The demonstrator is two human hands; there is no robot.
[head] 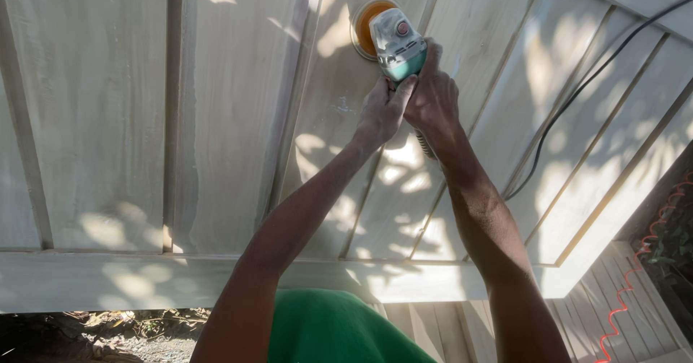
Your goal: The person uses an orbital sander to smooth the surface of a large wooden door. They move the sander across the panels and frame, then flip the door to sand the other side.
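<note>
Both hands grip the sander against the pale wooden panel.

Left to right: my left hand (pixel 380 112) is closed around the lower body of the sander (pixel 395 44), thumb up along its teal neck, and my right hand (pixel 433 96) is wrapped shut just beside it, touching the left, fingers reaching up the tool's right side. I hold the grey and teal sander with its orange disc (pixel 364 24) flat on a board of the wooden panel (pixel 231 103), near the top of the view, between two raised battens. Its black cable (pixel 577 92) trails from behind my right wrist up across the boards to the upper right corner. At far right, a red coiled cord (pixel 621 302) lies over slatted wood.
</note>
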